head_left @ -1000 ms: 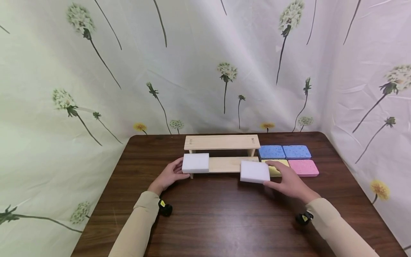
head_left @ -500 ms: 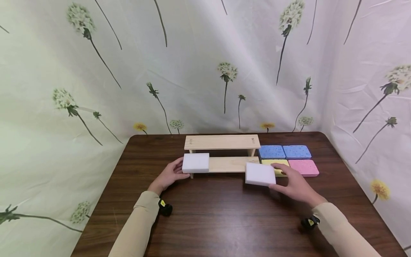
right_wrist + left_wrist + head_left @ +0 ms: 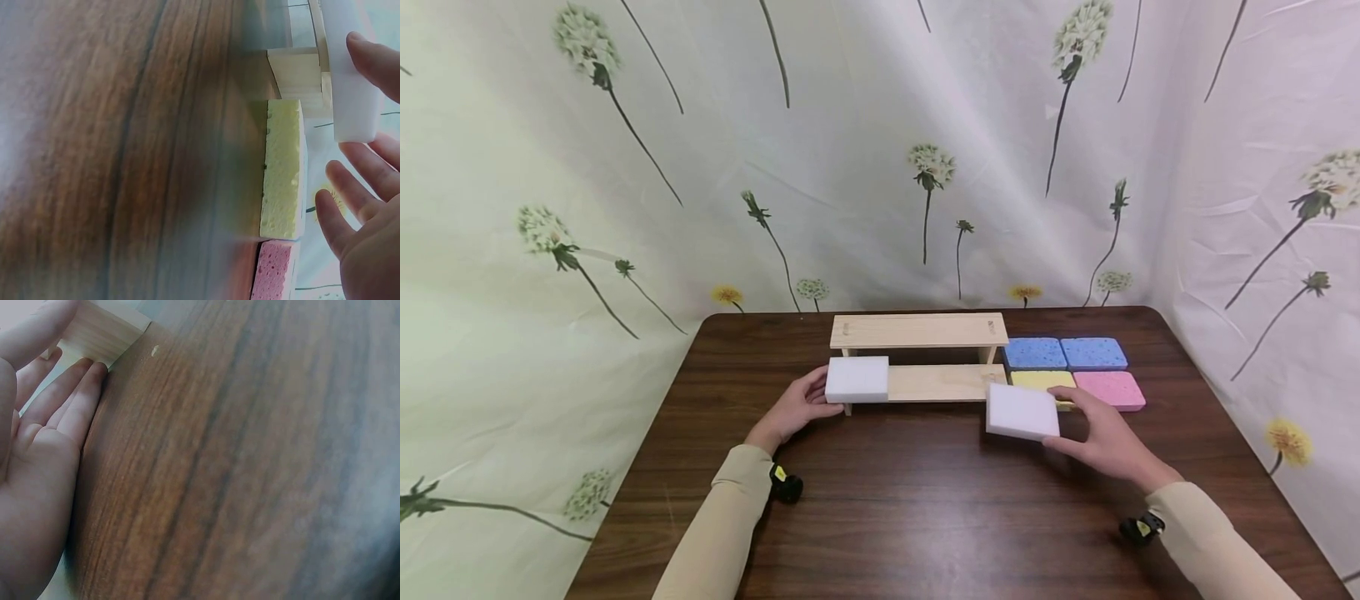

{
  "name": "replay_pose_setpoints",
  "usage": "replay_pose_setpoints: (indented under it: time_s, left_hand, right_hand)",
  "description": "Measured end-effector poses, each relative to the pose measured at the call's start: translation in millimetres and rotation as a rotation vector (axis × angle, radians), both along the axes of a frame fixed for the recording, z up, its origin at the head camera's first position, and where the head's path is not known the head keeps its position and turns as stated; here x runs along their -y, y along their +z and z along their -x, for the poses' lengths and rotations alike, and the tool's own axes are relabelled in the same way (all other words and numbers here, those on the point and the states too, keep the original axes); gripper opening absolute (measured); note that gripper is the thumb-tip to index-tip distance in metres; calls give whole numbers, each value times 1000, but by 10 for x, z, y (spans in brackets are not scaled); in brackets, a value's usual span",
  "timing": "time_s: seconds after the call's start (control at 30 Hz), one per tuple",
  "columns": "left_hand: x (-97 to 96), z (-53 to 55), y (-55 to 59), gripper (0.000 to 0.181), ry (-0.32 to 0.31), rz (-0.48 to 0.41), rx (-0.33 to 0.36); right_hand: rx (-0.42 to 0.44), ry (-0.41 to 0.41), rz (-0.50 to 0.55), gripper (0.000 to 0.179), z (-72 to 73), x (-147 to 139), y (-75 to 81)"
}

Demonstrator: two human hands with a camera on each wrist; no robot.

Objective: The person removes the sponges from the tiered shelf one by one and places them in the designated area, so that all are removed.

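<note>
On the left end of the lower step of a two-tier wooden rack [image 3: 940,383] lies a white foam sponge [image 3: 857,379]. My left hand [image 3: 793,412] holds this sponge at its left side, thumb at the front; in the left wrist view its lower fingers [image 3: 81,406] reach the pale wood of the rack. My right hand [image 3: 1105,433] pinches a second white foam sponge [image 3: 1022,410] by its right side, thumb in front and fingers behind. That sponge hangs slightly tilted off the rack's right front corner, partly in front of a yellow sponge [image 3: 1041,381].
Right of the rack, two blue sponges [image 3: 1035,354] lie side by side at the back. The yellow sponge and a pink sponge [image 3: 1110,390] lie in front of them. All sit on a dark wooden table [image 3: 880,508], before a flower-printed curtain [image 3: 865,167].
My right hand has moved rightward and toward me with the white sponge, clearing the lower step and uncovering more of it. The left hand and its sponge have stayed in place.
</note>
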State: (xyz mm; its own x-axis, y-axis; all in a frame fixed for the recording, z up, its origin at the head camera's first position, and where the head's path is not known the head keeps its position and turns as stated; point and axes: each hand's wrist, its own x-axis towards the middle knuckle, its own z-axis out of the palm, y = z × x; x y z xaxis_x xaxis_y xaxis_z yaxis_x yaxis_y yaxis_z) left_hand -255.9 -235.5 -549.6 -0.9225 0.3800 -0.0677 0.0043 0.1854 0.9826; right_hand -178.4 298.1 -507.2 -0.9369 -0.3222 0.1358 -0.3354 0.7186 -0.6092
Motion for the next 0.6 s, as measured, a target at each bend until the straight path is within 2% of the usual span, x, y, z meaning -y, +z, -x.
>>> replay_pose_setpoints:
  time_s: [0.6]
  left_hand:
    - [-5,-4,8,89,4,8,4]
  right_hand:
    - [20,-14,-19,83,-160,-152,-22]
